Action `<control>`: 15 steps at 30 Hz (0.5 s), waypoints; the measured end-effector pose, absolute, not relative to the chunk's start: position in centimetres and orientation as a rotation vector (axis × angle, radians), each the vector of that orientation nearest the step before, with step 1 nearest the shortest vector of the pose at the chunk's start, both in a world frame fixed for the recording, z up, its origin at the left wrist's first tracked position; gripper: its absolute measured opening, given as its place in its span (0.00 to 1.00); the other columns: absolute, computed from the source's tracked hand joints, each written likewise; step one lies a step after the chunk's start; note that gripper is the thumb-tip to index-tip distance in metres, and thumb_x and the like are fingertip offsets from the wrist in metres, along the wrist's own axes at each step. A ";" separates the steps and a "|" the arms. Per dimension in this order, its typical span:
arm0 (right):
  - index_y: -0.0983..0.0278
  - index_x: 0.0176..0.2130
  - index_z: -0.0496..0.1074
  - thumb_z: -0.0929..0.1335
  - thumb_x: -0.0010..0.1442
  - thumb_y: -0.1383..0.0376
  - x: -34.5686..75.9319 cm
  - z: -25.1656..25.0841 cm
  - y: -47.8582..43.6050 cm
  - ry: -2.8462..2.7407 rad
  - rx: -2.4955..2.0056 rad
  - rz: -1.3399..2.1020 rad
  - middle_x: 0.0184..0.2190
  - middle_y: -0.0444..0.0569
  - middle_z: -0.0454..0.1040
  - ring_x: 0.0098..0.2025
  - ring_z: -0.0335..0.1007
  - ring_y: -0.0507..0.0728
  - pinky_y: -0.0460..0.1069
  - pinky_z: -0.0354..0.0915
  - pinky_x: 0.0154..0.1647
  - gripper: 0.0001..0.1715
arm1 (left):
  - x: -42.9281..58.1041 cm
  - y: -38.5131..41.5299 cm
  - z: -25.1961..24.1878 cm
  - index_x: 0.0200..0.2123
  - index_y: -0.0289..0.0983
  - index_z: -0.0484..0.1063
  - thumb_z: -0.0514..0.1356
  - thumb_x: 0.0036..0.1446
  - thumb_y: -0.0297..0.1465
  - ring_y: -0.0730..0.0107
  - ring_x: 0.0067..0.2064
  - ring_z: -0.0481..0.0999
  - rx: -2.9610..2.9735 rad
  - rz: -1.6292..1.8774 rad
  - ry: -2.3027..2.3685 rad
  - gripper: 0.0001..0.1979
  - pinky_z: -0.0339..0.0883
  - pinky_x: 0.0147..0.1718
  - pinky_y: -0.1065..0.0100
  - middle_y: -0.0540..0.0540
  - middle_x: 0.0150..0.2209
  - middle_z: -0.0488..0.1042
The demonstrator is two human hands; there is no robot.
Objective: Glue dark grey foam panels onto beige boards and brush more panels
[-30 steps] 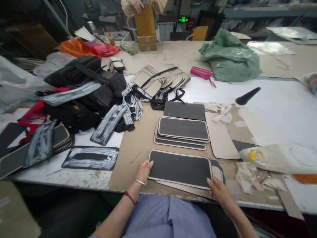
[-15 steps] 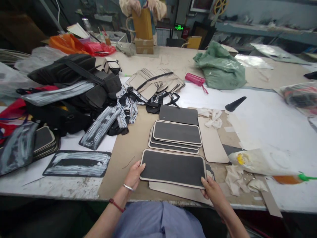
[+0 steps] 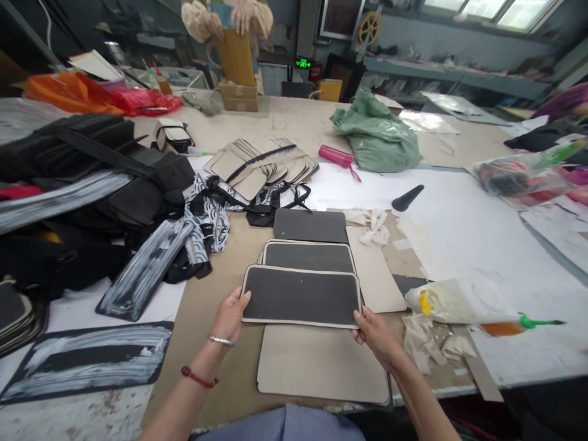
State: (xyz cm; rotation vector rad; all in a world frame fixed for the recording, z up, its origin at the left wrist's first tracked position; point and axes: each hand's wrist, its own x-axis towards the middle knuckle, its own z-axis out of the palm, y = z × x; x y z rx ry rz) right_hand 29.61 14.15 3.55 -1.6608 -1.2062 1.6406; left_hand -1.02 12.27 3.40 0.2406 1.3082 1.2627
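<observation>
Both my hands hold a flat black panel with a pale rim (image 3: 301, 296) by its short ends, lifted a little off the table. My left hand (image 3: 232, 313) grips the left end and my right hand (image 3: 373, 329) grips the right end. Under it lies a bare beige panel (image 3: 321, 364) near the table's front edge. Just behind the held panel sits a stack of like black panels (image 3: 309, 256), with a plain dark panel (image 3: 310, 225) further back.
A beige board (image 3: 374, 275) lies right of the stack, with a glue bag (image 3: 452, 301) and crumpled rags (image 3: 427, 334) beyond. Glue-smeared black pieces (image 3: 87, 361) and black bags (image 3: 92, 165) crowd the left. Another person's hands (image 3: 225, 18) hold a brown bag at the far edge.
The black panel has been lifted off the beige one and carried away from me toward the stack. My head has tilted up and to the right.
</observation>
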 end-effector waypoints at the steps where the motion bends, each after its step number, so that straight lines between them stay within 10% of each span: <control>1: 0.63 0.28 0.59 0.64 0.48 0.48 29.6 3.4 14.5 -1.183 -1.661 1.646 0.16 0.37 0.61 0.17 0.55 0.47 0.44 0.51 0.18 0.22 | -1.0 12.6 3.4 0.35 0.31 0.70 0.68 0.32 0.36 0.57 0.38 0.75 0.239 1.261 1.310 0.24 0.69 0.39 0.59 0.43 0.31 0.77; 15: 0.62 0.27 0.60 0.67 0.43 0.45 30.3 3.0 20.1 -1.188 -1.768 1.590 0.18 0.38 0.61 0.18 0.57 0.48 0.44 0.56 0.18 0.24 | -0.1 18.4 1.4 0.31 0.33 0.69 0.66 0.33 0.39 0.63 0.31 0.75 0.265 1.306 1.293 0.21 0.68 0.34 0.63 0.48 0.24 0.75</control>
